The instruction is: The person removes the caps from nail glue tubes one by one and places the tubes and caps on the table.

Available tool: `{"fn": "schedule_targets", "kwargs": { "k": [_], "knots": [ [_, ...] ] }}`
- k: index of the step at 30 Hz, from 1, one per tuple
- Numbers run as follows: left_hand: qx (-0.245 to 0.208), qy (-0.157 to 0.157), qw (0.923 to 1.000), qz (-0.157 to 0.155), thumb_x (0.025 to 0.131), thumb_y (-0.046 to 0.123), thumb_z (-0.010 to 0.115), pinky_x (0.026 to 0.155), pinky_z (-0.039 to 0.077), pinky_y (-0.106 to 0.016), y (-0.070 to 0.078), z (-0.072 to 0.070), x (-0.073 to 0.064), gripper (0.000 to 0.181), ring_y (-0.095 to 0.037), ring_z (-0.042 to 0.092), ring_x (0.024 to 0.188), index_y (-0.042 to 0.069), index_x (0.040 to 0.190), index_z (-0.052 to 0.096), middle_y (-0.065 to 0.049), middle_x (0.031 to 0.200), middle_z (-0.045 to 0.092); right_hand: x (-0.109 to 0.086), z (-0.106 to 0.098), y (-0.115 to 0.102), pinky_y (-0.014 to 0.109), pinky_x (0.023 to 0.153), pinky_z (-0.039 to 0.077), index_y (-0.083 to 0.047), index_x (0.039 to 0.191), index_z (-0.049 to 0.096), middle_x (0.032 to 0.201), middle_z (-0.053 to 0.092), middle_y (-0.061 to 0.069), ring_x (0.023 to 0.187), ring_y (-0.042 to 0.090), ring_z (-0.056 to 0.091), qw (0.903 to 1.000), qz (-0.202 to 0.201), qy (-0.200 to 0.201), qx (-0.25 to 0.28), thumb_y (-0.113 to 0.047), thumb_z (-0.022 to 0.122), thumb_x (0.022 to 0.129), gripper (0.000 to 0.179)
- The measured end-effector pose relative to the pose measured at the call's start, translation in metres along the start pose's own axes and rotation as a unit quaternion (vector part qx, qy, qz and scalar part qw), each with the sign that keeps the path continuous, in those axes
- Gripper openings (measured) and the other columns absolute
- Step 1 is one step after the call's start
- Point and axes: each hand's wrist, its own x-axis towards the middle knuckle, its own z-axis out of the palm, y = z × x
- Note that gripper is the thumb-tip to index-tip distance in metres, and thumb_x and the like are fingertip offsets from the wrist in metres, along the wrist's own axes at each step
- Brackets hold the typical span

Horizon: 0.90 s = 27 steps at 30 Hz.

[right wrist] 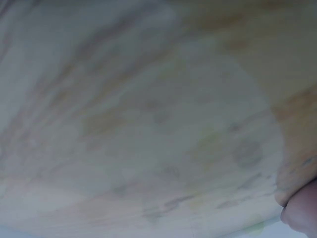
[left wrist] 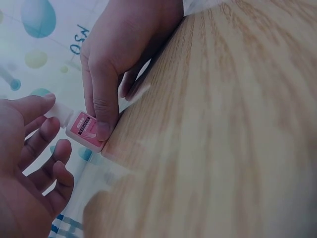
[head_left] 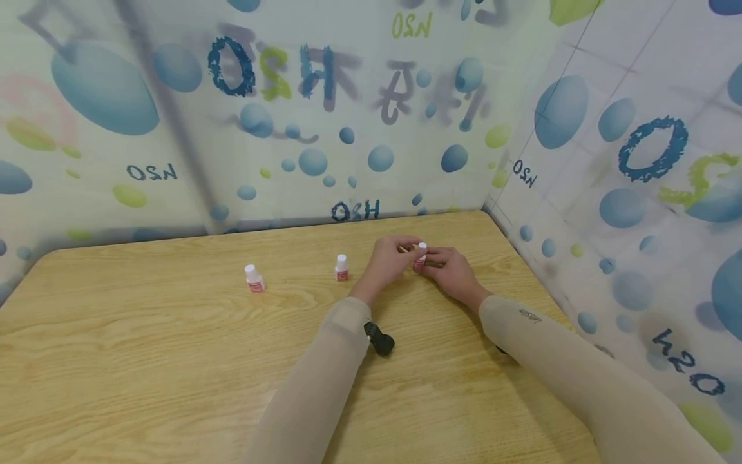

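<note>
Hands (head_left: pixel 390 263) (head_left: pixel 455 274) on bottle (left wrist: pixel 85 131) — white, red-labelled

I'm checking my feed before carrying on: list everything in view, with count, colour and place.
Left bottle: one, white with red label, standing on the table's left part.
Middle bottle: one, same colours, standing between the left bottle and the hands.
Right bottle: one, same colours, between the hands.
Table: one, light wood, under everything.
Printed backdrop: two faces, white with blue and green bubbles, behind and right of the table.
Black device: one clearly visible, black, at the left cuff.
Sleeves: two, beige, on both forearms.
Left hand: one, bare, at the right bottle's cap; grip unclear.
Right hand: one, bare, pinching the right bottle's body.
</note>
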Motion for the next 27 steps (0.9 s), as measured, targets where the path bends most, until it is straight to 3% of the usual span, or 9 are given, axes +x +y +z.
{"fn": "schedule_targets", "kwargs": {
  "k": [10, 15, 22, 27],
  "knots": [
    [0.014, 0.025, 0.9987, -0.043, 0.099, 0.038, 0.078, 0.063, 0.049, -0.028, 0.0028, 0.0008, -0.0006, 0.031, -0.020, 0.066, 0.092, 0.020, 0.123, 0.081, -0.004, 0.110, 0.077, -0.0008, 0.0005, -0.0012, 0.057, 0.124, 0.037, -0.016, 0.135, 0.075, 0.154, 0.062, 0.008, 0.145, 0.037, 0.053, 0.9999, 0.013, -0.001, 0.008, -0.035, 0.077, 0.099, 0.041],
    [0.015, 0.026, 0.9991, -0.029, 0.098, 0.037, 0.078, 0.062, 0.049, -0.026, 0.0021, 0.0012, 0.0004, 0.029, -0.021, 0.066, 0.092, 0.018, 0.120, 0.082, -0.005, 0.107, 0.077, -0.0020, -0.0002, -0.0020, 0.059, 0.123, 0.037, -0.016, 0.135, 0.075, 0.154, 0.063, 0.009, 0.145, 0.038, 0.052, 0.9999, 0.012, 0.000, 0.009, -0.035, 0.077, 0.099, 0.041],
    [-0.006, -0.008, 0.9999, -0.014, 0.102, 0.030, 0.072, 0.064, 0.050, -0.026, -0.0001, -0.0007, 0.0005, 0.036, -0.021, 0.066, 0.089, 0.013, 0.134, 0.075, -0.009, 0.115, 0.076, -0.0001, 0.0011, 0.0000, 0.057, 0.122, 0.038, -0.016, 0.130, 0.078, 0.152, 0.064, 0.009, 0.142, 0.036, 0.054, 0.9999, 0.009, 0.004, 0.010, -0.033, 0.078, 0.098, 0.035],
    [-0.008, -0.015, 0.9998, -0.015, 0.104, 0.029, 0.069, 0.062, 0.049, -0.025, -0.0002, -0.0010, 0.0007, 0.035, -0.018, 0.064, 0.085, 0.013, 0.135, 0.074, -0.009, 0.114, 0.076, 0.0014, 0.0024, 0.0019, 0.055, 0.122, 0.039, -0.016, 0.130, 0.078, 0.152, 0.064, 0.009, 0.142, 0.035, 0.055, 0.9999, 0.006, 0.005, 0.006, -0.031, 0.078, 0.099, 0.034]
  ]
}}
